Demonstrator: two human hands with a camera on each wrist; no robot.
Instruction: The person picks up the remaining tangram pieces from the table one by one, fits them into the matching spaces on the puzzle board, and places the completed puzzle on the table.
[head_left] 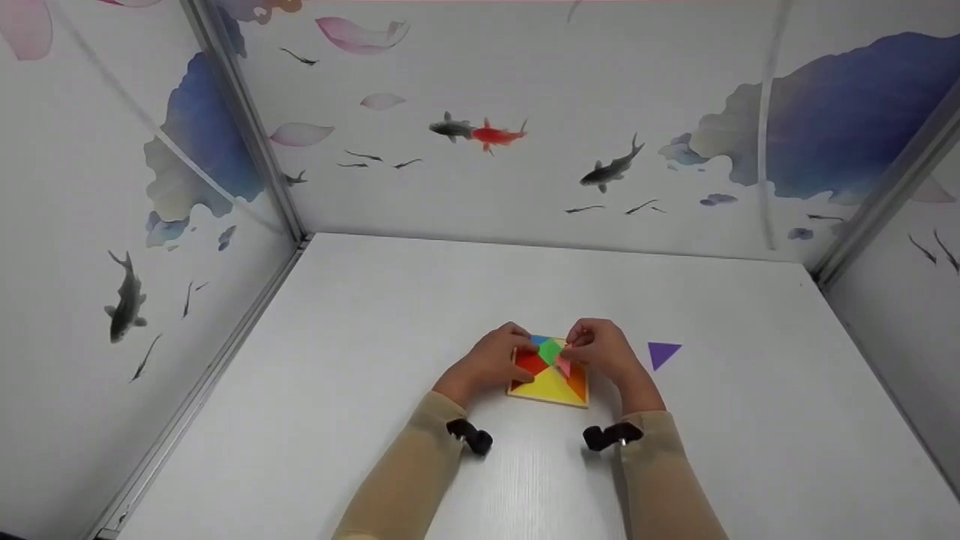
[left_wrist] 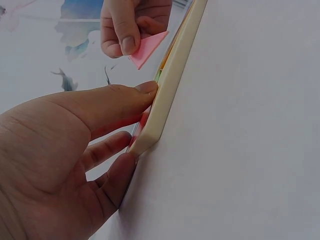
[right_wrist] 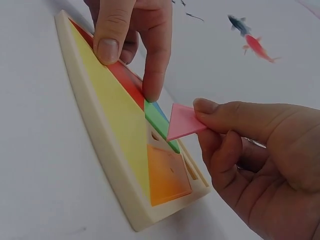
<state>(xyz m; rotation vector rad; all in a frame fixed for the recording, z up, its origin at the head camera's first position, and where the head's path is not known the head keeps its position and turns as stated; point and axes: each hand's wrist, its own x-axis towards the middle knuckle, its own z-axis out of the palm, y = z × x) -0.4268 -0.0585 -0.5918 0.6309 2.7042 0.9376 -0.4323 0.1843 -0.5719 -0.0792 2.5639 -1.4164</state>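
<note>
A pale wooden tangram tray (right_wrist: 98, 135) lies on the table with coloured pieces in it: a large yellow triangle (head_left: 551, 387), a red piece (head_left: 529, 363), a green square (head_left: 550, 350), an orange piece (right_wrist: 167, 176) and a partly hidden blue piece. My left hand (head_left: 491, 358) holds the tray at its left side, the thumb on top and one fingertip touching the green square. Between thumb and fingers my right hand (head_left: 606, 352) pinches a pink triangle (right_wrist: 183, 122) above the tray's right part. Bare wood shows there beside the green and orange pieces.
A purple triangle (head_left: 664, 355) lies on the white table (head_left: 420, 292), right of the right hand. Walls printed with fish and petals (head_left: 360, 34) enclose the table at the back and both sides. Black camera mounts (head_left: 469, 436) sit on both wrists.
</note>
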